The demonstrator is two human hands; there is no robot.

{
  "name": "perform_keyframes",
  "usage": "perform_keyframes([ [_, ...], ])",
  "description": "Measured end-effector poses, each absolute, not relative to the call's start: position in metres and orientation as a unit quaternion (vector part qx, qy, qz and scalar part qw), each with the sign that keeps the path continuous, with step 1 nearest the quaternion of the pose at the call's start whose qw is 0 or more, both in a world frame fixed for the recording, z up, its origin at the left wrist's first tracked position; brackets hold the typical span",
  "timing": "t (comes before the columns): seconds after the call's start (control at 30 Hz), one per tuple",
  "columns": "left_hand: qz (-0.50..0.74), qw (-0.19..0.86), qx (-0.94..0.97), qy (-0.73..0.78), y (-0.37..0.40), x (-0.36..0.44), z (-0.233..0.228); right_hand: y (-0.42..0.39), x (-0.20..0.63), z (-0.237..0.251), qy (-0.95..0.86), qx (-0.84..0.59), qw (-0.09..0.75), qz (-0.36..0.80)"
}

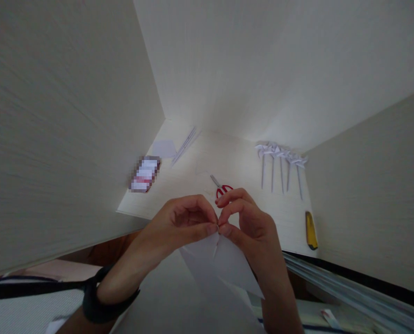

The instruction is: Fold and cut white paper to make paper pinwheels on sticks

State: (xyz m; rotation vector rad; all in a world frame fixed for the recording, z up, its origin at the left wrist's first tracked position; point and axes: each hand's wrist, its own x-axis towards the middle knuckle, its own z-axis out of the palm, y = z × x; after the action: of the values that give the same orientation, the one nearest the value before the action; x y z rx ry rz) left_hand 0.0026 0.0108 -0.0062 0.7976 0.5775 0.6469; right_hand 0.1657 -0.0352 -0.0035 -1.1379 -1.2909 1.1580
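Observation:
My left hand (187,220) and my right hand (251,225) meet fingertip to fingertip, low in the middle of the head view. Thumb and fingers of each are pinched together on the top edge of a white sheet of paper (234,264). Below the fingertips the sheet hangs down toward my body, with a short slit or crease running from the pinched spot. The exact fold between the fingers is too small to make out. Just beyond my right fingers lie scissors (213,180) with red handles, partly covered by that hand.
Several white folded-paper shapes on thin sticks (272,171) lie in a row at the right. A yellow-handled cutter (310,230) rests near the right wall. At the left are a blurred phone (144,174), a paper piece (163,149) and thin white sticks (185,146). Pale panels enclose the surface.

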Motion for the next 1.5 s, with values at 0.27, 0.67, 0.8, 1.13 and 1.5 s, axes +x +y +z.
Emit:
perform_keyframes([
  [0.27, 0.318, 0.807, 0.395, 0.303, 0.0084, 0.0013, -0.0086, -0.0358, 0.1656, -0.0054, -0.533, -0.484, 0.508, 0.472],
  [0.67, 0.324, 0.751, 0.47, 0.334, 0.0087, -0.0017, -0.0095, -0.0343, 0.1607, -0.0132, -0.529, -0.495, 0.523, 0.449],
  [0.8, 0.325, 0.749, 0.467, 0.341, 0.0082, -0.0014, -0.008, -0.034, 0.1601, -0.0127, -0.53, -0.497, 0.526, 0.443],
  [1.13, 0.341, 0.744, 0.466, 0.336, 0.0077, -0.0032, -0.0063, -0.0343, 0.1576, -0.0113, -0.547, -0.494, 0.535, 0.413],
  [1.5, 0.37, 0.753, 0.445, 0.314, 0.0065, -0.0026, -0.0057, -0.0326, 0.1561, -0.0115, -0.558, -0.48, 0.544, 0.403],
])
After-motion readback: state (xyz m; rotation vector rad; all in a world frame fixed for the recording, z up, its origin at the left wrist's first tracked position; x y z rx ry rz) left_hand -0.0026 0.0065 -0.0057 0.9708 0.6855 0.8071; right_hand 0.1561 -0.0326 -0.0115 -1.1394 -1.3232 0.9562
